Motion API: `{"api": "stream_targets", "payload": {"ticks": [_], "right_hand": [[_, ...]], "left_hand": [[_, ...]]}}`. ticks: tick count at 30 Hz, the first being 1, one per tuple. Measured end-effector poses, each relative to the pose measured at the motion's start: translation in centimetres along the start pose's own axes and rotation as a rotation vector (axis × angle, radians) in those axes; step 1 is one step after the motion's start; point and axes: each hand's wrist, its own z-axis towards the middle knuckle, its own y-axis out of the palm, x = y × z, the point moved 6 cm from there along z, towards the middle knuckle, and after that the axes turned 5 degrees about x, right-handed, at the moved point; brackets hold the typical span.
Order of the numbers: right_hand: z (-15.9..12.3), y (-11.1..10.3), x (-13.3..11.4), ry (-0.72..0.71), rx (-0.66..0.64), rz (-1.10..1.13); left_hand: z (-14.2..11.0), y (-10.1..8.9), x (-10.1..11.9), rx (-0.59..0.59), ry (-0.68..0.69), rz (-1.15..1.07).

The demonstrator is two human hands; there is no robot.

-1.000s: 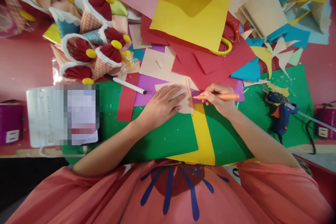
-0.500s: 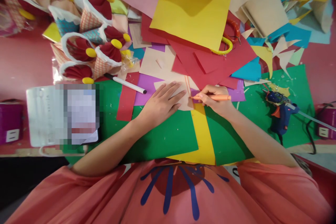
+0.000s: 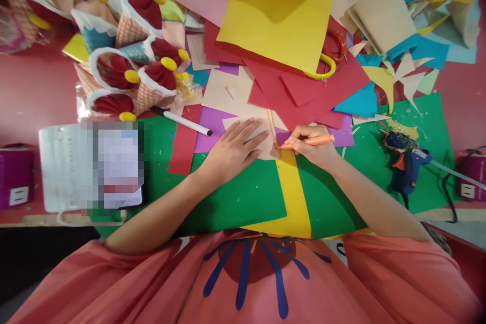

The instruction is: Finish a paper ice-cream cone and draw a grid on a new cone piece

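My left hand (image 3: pixel 233 150) lies flat with fingers spread on a beige paper piece (image 3: pixel 255 131), pressing it onto the green sheet (image 3: pixel 235 197). My right hand (image 3: pixel 309 148) is closed round an orange pen (image 3: pixel 309 142), whose tip touches the beige paper's right edge beside a thin orange strip (image 3: pixel 271 124). A yellow paper band (image 3: pixel 294 197) runs toward me under the pen tip. Purple paper (image 3: pixel 212 126) shows beneath the beige piece.
Loose red, yellow and pink sheets (image 3: pixel 284 10) pile up behind. Paper cones with red fans (image 3: pixel 152 78) stand at the back left. A black-tipped marker (image 3: pixel 182 121) lies left, a blue glue gun (image 3: pixel 404 157) right, yellow-handled scissors (image 3: pixel 326 68) behind, a white board (image 3: pixel 64 167) far left.
The pen tip has moved left and then slightly toward me along the beige paper's right edge. My left hand has stayed flat on the paper.
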Motion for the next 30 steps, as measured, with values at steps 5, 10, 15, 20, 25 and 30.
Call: {"api": "stream_targets", "payload": {"ticks": [5, 10, 15, 20, 25, 30], "right_hand": [[0.07, -0.06, 0.01, 0.077, 0.011, 0.041], [0.06, -0.09, -0.02, 0.039, 0.038, 0.004], [0.15, 0.29, -0.29, 0.026, -0.048, 0.003], [0.15, 0.05, -0.32, 0.046, 0.002, 0.002], [0.07, 0.29, -0.07, 0.022, -0.040, -0.038], [0.06, 0.33, -0.14, 0.008, -0.067, -0.058]], "left_hand": [[0.01, -0.05, 0.07, 0.014, 0.013, 0.018], [0.02, -0.05, 0.08, 0.008, 0.010, 0.012], [0.04, -0.02, 0.00, -0.004, -0.008, -0.012], [0.05, -0.07, 0.05, -0.003, 0.001, 0.005], [0.03, -0.04, 0.01, -0.005, -0.006, -0.011], [0.03, -0.09, 0.04, 0.008, -0.001, -0.005]]}}
